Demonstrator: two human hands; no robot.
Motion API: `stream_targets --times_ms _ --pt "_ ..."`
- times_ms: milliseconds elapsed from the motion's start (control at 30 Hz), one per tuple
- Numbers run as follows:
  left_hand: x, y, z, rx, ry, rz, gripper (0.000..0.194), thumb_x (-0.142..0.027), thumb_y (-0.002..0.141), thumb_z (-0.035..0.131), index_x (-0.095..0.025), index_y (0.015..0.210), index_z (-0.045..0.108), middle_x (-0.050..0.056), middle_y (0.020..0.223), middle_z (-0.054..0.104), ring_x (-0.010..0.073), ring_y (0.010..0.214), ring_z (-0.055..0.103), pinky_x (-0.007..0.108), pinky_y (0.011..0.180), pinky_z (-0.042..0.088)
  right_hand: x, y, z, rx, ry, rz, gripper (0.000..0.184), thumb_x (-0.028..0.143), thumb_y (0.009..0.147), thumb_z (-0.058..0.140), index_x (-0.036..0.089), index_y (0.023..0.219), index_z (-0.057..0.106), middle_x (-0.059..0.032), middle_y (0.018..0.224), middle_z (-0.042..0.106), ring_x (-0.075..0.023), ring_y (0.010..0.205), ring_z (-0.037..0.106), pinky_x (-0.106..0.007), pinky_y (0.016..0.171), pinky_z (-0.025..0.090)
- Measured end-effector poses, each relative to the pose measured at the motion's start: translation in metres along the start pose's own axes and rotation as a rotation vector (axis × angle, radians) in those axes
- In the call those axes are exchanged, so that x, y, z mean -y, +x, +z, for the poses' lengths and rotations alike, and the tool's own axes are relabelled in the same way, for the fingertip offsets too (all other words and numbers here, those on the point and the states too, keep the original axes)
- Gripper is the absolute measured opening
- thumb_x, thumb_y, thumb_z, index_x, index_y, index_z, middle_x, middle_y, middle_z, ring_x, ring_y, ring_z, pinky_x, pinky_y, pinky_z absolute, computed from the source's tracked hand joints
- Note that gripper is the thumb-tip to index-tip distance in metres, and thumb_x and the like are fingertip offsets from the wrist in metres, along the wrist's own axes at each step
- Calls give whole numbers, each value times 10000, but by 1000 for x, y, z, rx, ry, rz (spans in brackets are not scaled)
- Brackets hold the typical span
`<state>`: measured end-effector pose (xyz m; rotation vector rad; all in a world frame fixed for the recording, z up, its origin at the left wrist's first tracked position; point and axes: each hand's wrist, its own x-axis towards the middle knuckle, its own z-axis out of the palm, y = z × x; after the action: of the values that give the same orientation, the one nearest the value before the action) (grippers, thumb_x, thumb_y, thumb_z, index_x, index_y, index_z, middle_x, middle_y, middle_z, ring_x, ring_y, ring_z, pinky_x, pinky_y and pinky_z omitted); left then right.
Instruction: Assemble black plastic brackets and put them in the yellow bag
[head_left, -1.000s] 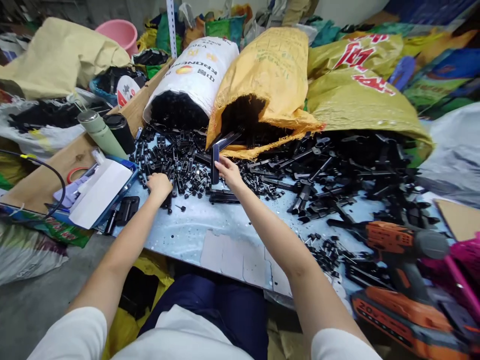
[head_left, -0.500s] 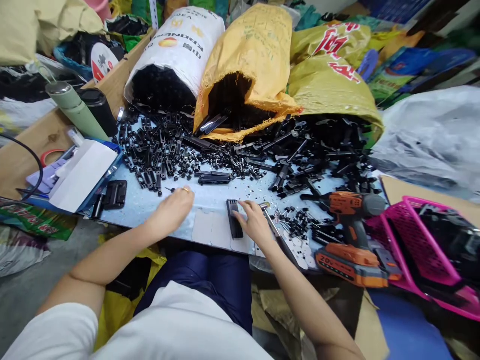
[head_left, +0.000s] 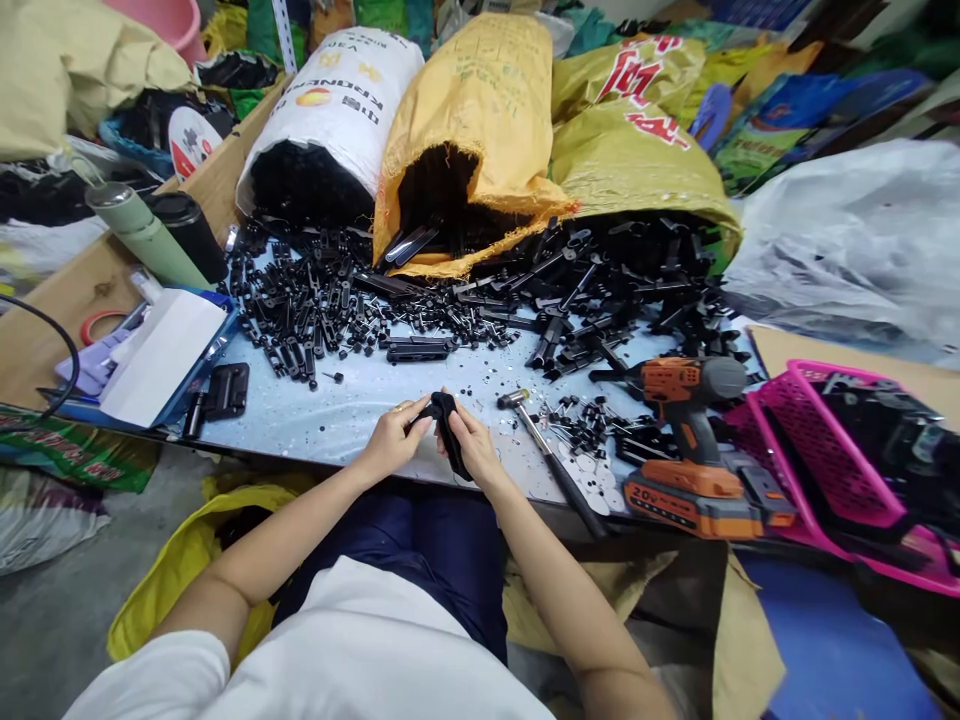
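My right hand (head_left: 474,442) is closed around a long black plastic piece (head_left: 453,445), held slightly tilted above the table's front edge. My left hand (head_left: 396,437) pinches a small black part (head_left: 429,409) against the upper end of that piece. Fingers cover much of the small part, so its exact shape is hidden. To the right of my hands lies a hammer (head_left: 551,458) with a metal shaft and black grip. Beyond my hands, a few black pieces (head_left: 417,349) rest on the pale blue tabletop (head_left: 300,425).
Heaps of small black parts (head_left: 315,300) spread along the back, below a white sack (head_left: 337,110), an orange sack (head_left: 480,110) and an olive sack (head_left: 637,165). At right are a cordless drill (head_left: 694,440) and a pink basket (head_left: 840,450). A green bottle (head_left: 146,230) stands left.
My left hand has come right from near the parts heap to meet my right hand. The long black piece, upright on the table before, is now lifted and gripped between both hands.
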<state>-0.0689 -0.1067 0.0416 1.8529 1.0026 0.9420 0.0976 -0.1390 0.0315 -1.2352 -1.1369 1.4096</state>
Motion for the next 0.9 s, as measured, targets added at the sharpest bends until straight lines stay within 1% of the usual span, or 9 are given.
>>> stream_targets --times_ms 100,233,400,500,600,667,733,800,900 --pt "-5 0 -2 -24 69 70 359 -272 883 473 -125 1187 596 102 966 636 182 913 598 309 854 475 5 -3 -9 36 -150 -59 595 490 864 465 244 1398 375 24 720 499 -73 522 479 -244 530 450" --pt "-15 0 -2 -36 116 91 332 -265 883 480 -130 1150 624 89 889 627 170 841 594 303 798 487 8 -5 -15 107 -365 -145 555 449 858 501 270 1376 416 31 693 515 -77 531 465 -267 607 478" --pt "-30 2 10 -269 45 97 341 -269 928 395 -175 1186 596 86 926 596 154 842 580 305 778 487 -6 -15 11 -127 -250 -239 579 471 894 403 272 1430 315 6 714 529 -113 535 481 -295 588 491" --pt "-27 0 13 -238 52 147 352 -291 933 379 -165 1188 586 96 956 582 161 864 578 309 781 491 -12 -15 17 -92 -277 -278 603 485 900 383 263 1449 268 -8 763 564 -122 566 506 -305 619 501" --pt "-15 -8 15 -224 138 -19 379 -292 941 332 -153 1232 532 113 1013 562 172 866 591 327 762 505 -6 9 -5 91 -493 -267 563 480 917 344 258 1433 309 -40 900 618 -152 732 577 -330 755 500" --pt "-6 -15 17 -216 280 -149 417 -259 923 353 -138 1313 438 157 1134 519 213 970 577 373 810 497 4 41 -34 102 -733 -251 518 460 921 346 246 1391 390 -69 1053 614 -190 932 571 -367 882 456" --pt "2 -18 17 -99 489 -133 505 -192 867 433 -154 1366 366 188 1280 437 278 1148 485 463 932 424 17 82 -71 -74 -971 -213 486 418 917 377 210 1352 440 -100 1182 568 -223 1082 509 -399 957 403" --pt "6 -14 16 153 674 22 555 -114 813 469 -211 1353 388 160 1343 412 307 1247 387 562 1027 279 30 124 -108 -302 -1161 -139 435 327 918 381 139 1296 485 -151 1256 513 -254 1184 428 -412 998 351" --pt "6 1 14 512 831 211 478 -51 831 403 -247 1259 484 101 1160 574 253 1139 485 609 1045 177 43 174 -148 -463 -1298 122 407 257 922 362 126 1294 463 -181 1277 487 -268 1228 387 -410 987 337"
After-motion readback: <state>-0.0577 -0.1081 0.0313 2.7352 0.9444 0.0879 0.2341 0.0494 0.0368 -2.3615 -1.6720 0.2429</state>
